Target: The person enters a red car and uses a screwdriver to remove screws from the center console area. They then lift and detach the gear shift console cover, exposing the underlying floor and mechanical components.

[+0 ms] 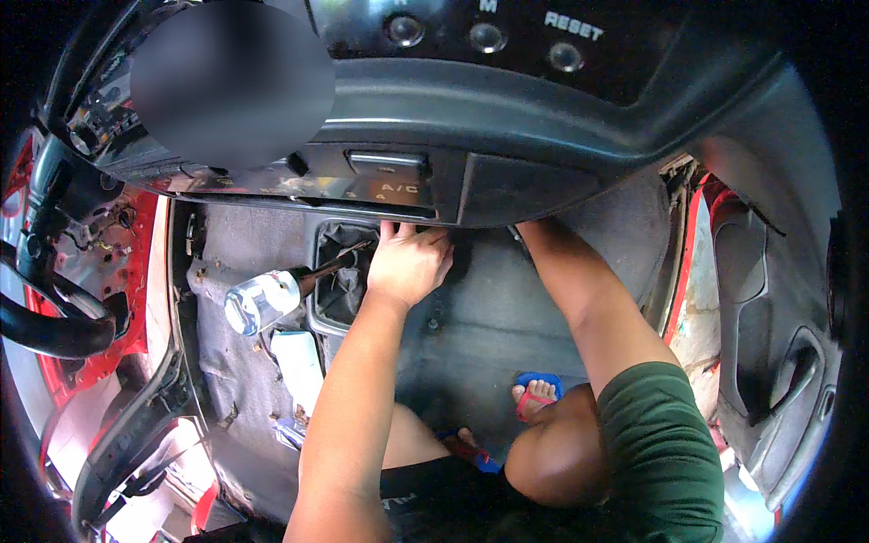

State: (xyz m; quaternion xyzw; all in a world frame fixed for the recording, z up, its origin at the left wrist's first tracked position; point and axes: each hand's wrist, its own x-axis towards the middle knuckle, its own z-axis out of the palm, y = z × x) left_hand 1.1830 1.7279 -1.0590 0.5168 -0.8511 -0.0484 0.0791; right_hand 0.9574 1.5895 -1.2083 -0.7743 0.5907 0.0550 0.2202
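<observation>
My left hand (409,264) reaches up to the lower edge of the black dashboard (534,185), just below the climate control panel (389,188). Its fingers are bent and close together, with the tips hidden behind that edge; whatever they grip cannot be seen. Farther right, my right forearm (579,281) runs up beneath the dashboard, which hides the right hand. Beside my left hand is the gear lever (328,270), rising from a dark boot (342,294) and ending in a clear, pale knob (262,300).
A steering wheel (63,348) stands at the left. The parking brake lever's pale cover (297,362) lies below the gear knob. Grey carpet (244,244) covers the floor, and an open door (769,362) is at the right. My sandalled foot (536,396) rests on the floor.
</observation>
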